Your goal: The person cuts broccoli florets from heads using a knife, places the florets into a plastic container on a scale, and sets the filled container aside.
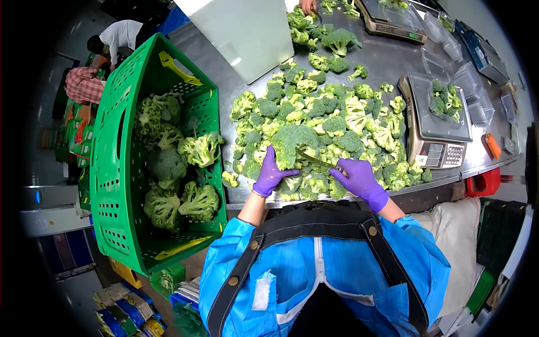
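My left hand (272,174), in a purple glove, is closed round the lower left side of a large broccoli head (293,140). A knife (318,160) is gripped in my right hand (358,178), also gloved in purple. Its blade points left and its tip meets the right side of the head, where part of it may be hidden. Under and beyond both hands spreads a heap of cut broccoli florets (331,121) on the metal table (387,56).
At my left stands a green crate (120,185) holding several broccoli heads (163,205). A pale box (241,39) is beyond it. To the right are a scale (441,132) bearing florets, plastic trays (477,95) and an orange object (492,145). Another person's hand (307,6) shows at the far edge.
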Demonstrator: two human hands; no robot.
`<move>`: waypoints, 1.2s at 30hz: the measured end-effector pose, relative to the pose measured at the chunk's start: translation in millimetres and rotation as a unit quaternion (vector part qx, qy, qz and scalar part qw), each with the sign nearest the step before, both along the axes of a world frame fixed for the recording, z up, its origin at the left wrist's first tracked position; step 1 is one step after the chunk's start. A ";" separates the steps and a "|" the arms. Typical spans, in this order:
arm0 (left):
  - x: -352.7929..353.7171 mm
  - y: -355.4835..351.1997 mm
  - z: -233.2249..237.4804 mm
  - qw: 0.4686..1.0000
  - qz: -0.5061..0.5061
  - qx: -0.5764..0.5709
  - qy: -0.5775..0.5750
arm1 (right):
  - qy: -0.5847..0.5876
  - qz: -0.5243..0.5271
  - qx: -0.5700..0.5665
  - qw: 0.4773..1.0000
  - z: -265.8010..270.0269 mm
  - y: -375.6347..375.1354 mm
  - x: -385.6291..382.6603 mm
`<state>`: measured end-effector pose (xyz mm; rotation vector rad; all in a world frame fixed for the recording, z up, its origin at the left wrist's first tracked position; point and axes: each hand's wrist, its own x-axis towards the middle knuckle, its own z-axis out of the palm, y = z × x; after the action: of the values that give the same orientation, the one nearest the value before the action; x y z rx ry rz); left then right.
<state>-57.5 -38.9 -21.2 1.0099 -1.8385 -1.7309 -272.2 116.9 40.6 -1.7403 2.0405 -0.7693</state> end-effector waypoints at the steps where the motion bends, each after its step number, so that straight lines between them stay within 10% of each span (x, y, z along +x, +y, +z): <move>1: 0.6 -0.7 -2.0 0.999 -0.009 0.037 0.016 | 0.013 0.012 0.006 1.000 -0.4 -0.2 -0.7; 7: 7.4 -2.0 -13.7 0.981 0.021 0.185 0.060 | 0.075 0.044 0.009 0.996 -2.8 -5.3 -9.7; 20: 1.6 -5.6 -3.9 0.994 -0.098 -0.046 -0.034 | 0.132 0.076 0.009 0.988 -7.7 -36.3 -9.2; 26: -16.9 20.6 3.1 0.986 0.034 -0.161 -0.024 | 0.126 -0.015 0.010 0.992 -6.5 -40.6 14.9; 36: -17.2 10.3 10.4 0.995 -0.013 -0.104 0.000 | 0.103 0.069 0.001 0.992 -10.9 -50.5 -8.0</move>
<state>-74.7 -28.5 -10.8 0.9060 -1.9917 -1.5152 -280.3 66.4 29.7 -2.0095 2.0199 -0.5658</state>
